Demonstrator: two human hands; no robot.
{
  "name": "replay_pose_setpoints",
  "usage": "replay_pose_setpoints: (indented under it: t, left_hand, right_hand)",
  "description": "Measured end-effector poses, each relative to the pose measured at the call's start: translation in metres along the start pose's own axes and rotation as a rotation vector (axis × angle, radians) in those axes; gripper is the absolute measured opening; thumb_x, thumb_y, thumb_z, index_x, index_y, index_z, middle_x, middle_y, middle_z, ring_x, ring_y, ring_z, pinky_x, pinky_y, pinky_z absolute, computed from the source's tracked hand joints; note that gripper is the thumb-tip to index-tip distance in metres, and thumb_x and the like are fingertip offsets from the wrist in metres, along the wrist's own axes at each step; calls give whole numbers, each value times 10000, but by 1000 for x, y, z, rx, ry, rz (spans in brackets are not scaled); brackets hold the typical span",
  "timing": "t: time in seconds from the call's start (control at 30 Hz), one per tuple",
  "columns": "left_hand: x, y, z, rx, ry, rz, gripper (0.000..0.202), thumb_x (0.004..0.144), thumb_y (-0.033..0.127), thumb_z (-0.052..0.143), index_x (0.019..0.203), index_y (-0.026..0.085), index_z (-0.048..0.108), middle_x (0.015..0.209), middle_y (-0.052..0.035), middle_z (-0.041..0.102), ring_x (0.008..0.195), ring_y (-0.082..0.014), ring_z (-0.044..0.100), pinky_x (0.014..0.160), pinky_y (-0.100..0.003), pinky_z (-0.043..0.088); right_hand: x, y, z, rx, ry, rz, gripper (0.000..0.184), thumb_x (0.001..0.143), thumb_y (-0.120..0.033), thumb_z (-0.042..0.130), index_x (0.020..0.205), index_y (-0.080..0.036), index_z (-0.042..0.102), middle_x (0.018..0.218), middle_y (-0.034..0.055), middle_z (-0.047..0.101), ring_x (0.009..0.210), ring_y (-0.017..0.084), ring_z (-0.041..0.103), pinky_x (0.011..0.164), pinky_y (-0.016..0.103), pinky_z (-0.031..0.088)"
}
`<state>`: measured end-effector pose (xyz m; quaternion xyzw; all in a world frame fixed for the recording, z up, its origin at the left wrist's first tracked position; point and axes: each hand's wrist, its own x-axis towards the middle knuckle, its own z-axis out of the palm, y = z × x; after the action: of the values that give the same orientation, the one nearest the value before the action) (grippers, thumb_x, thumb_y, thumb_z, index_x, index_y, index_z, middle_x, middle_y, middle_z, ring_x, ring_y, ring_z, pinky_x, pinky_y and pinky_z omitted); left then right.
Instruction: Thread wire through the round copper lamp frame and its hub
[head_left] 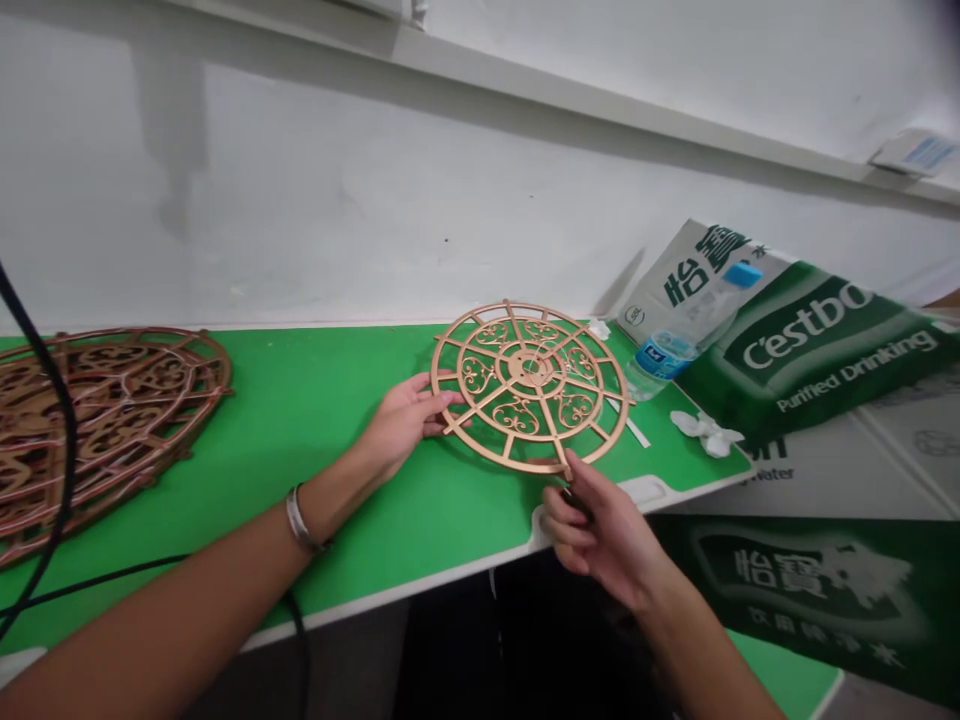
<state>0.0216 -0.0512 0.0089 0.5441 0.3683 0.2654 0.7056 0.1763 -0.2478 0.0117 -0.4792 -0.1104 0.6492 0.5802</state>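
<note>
Evidently steadied from two sides: one bronze-coloured openwork disc (523, 368), held above the green table (322, 400), rim pinched by left hand (401, 422) and right hand (604, 525), likely leaving its centre unobstructed. Similar discs (112, 405) lie stacked leftward, perhaps saving space.

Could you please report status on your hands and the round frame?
Left hand gripping round frame at left rim; right hand pinching near rim. Frame held over green tabletop. Water bottle close to right rim.
</note>
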Motion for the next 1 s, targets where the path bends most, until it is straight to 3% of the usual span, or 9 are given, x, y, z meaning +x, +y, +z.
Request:
replay_pose_setpoints:
  t: [0.07,0.2,0.27,0.4,0.5,0.63,0.77,0.93,1.0]
  left_hand:
    - [2,1,-2,9,26,-11,383,935,261,602,1295,147,539,971,-31,717,687,-61,674,609,-168,589]
    - [6,0,-4,54,42,-57,384,929,282,619,1281,145,547,945,-18,709,667,-53,655,601,-166,577]
    - [9,-1,-6,96,39,-94,376,929,305,620,1262,140,555,946,-19,709,674,-58,659,619,-182,587]
    - [12,1,-14,256,8,-157,347,924,324,624,1208,131,575,922,-21,723,684,-68,676,639,-196,589]
    - [11,8,-22,473,-47,-206,331,843,387,717,1023,122,633,699,-8,710,539,-97,641,534,-204,523]
    - [9,16,-28,778,-39,-148,418,650,527,849,688,172,632,440,64,526,381,-46,409,426,-197,253]
    - [7,13,-27,973,10,-57,451,660,590,810,589,195,605,458,51,505,437,-48,346,488,-230,176]
    - [7,6,-25,1136,60,17,457,630,544,846,521,204,561,521,14,510,509,-69,290,583,-251,187]
    - [8,4,-25,1162,79,45,455,613,553,859,567,210,564,552,7,508,560,-98,369,641,-261,271]
  right_hand:
    - [-12,2,-9,-48,7,27,423,834,-552,655,1007,-167,629,638,-73,317,461,30,175,371,149,188]
    - [-41,11,-25,-197,97,-28,413,820,-426,670,1160,-191,682,734,-43,397,511,11,243,441,139,148]
    - [-52,15,-29,-328,132,-7,429,849,-363,680,1265,-259,659,837,-22,486,530,1,311,464,137,215]
    - [-52,8,-28,-552,67,-54,561,853,-448,742,1369,-290,587,1011,41,651,673,81,555,554,185,463]
    - [-35,-13,-18,-658,94,-163,427,824,-479,767,1154,-215,708,1004,81,732,739,122,656,633,210,550]
    - [7,-46,8,-951,-98,-363,314,949,-476,609,1007,-194,736,819,55,745,706,110,680,628,177,549]
    - [57,-65,38,-1265,-265,-660,167,909,-312,653,956,-179,743,792,35,721,628,95,615,521,179,461]
    - [92,-69,47,-1395,-457,-711,113,862,-192,688,925,-218,779,747,-16,722,598,77,611,522,186,437]
    - [94,-66,41,-1408,-510,-720,112,889,-202,676,936,-235,772,796,-25,737,645,74,644,559,187,459]
